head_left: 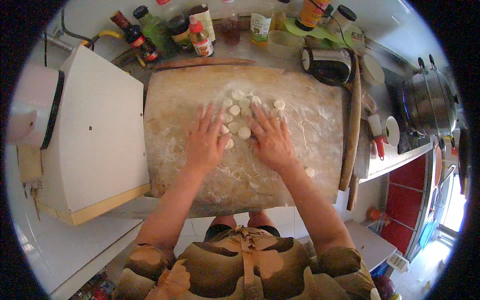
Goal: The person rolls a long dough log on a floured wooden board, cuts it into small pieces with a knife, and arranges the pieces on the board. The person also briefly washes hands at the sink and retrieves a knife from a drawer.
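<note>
We see both hands flat, palms down, on a large floured wooden board (300,165) that lies on the desk. The left hand (205,142) and the right hand (272,142) are spread open with fingers extended; neither grip is closed on anything. Between and just ahead of the fingertips sits a cluster of small dough pieces (243,112), pale, round and cut to about the same size, most of them touching one another. One dough piece (244,133) lies in the gap between the hands, and at least one more shows partly under the left palm edge. A stray piece (310,172) lies apart, near the right forearm.

Handling judgement: the pieces look soft and light, and would flatten or dent under slight pressure. The flour dusting likely keeps them from sticking to the board, though cut faces may still be tacky. We would judge a flat palm press or a light pinch at the sides with fingertips suitable; a hard squeeze would deform them.

Surroundings: a rolling pin (202,62) lies along the far edge of the board, and a second long wooden stick (352,130) runs along its right edge. Sauce bottles (200,37) stand behind. A white appliance (95,130) sits to the left, a metal pot (430,102) to the right.
</note>
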